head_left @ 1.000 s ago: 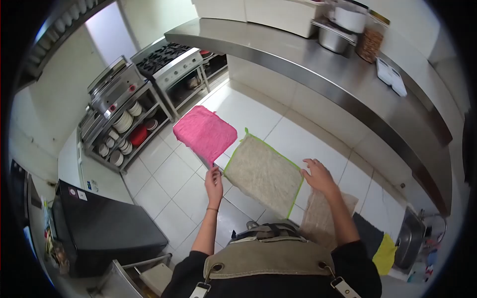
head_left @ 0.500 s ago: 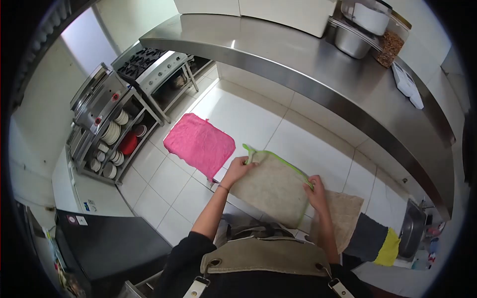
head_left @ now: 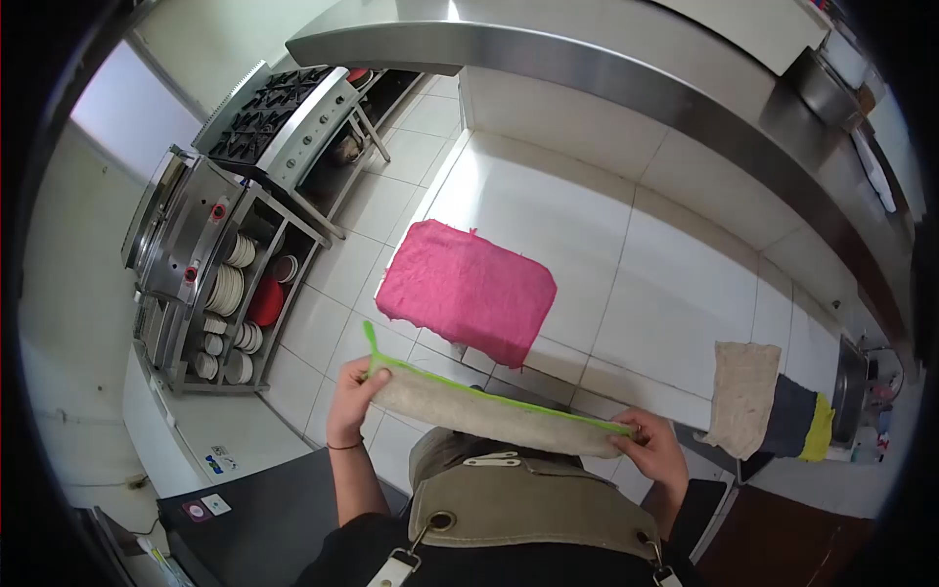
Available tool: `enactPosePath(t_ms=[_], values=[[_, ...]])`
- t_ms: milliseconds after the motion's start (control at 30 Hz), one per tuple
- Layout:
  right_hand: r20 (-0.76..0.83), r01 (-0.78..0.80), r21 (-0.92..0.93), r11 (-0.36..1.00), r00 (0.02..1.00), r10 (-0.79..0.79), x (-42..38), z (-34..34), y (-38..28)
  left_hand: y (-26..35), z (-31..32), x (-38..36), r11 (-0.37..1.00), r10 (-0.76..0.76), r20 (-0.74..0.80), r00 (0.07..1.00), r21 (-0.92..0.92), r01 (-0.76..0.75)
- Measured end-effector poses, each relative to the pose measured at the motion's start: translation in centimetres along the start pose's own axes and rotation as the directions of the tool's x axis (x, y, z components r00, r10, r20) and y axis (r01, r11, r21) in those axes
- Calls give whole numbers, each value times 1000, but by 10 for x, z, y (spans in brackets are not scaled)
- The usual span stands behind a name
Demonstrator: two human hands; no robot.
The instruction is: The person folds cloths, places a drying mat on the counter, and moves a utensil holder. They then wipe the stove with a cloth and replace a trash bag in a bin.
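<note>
My left hand (head_left: pixel 354 393) and my right hand (head_left: pixel 653 448) pinch the two upper corners of a beige cloth (head_left: pixel 479 411) with a bright green edge. The cloth hangs between them in front of my apron (head_left: pixel 533 504), and a green loop sticks up beside my left hand. Beyond it, a pink cloth (head_left: pixel 469 286) lies spread at the front edge of the white tiled counter (head_left: pixel 675 284). To my right, a second beige cloth (head_left: pixel 745 396), a dark grey cloth (head_left: pixel 788 416) and a yellow cloth (head_left: pixel 820 427) lie side by side.
A steel shelf (head_left: pixel 587 73) curves above the counter. At the far right is a sink (head_left: pixel 854 391). On the left stand a stove (head_left: pixel 293 127) and a rack (head_left: pixel 249 303) with stacked dishes. A black surface (head_left: pixel 284 514) is at lower left.
Both hands have drawn the beige cloth back off the counter toward my body, and it now hangs down from its green edge. My view has shifted left; the pink cloth stays on the counter.
</note>
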State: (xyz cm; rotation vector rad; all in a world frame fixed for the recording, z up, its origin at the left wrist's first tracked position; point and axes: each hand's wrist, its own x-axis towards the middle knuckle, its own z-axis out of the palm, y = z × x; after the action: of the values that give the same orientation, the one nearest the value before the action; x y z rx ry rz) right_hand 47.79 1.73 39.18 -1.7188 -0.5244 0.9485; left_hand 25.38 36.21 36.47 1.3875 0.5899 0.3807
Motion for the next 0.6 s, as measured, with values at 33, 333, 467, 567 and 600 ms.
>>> enactPosePath(t_ms=[33, 333, 467, 567, 600], values=[[-17, 44, 36, 998, 999, -44, 4, 11, -1, 7, -9, 5, 1000, -9, 14, 1000, 4, 9], [-368, 312, -265, 912, 842, -395, 167, 51, 15, -6, -46, 185, 861, 362, -132, 923, 426, -277], [-454, 221, -370, 902, 805, -383, 220, 60, 56, -80, -54, 248, 616, 436, -32, 899, 739, -273], [-464, 128, -520, 845, 788, -405, 238, 63, 68, -95, -40, 259, 541, 509, -15, 860, 783, -307], [-493, 113, -496, 861, 779, -387, 238, 69, 68, -95, -36, 257, 545, 527, -41, 849, 783, -301]])
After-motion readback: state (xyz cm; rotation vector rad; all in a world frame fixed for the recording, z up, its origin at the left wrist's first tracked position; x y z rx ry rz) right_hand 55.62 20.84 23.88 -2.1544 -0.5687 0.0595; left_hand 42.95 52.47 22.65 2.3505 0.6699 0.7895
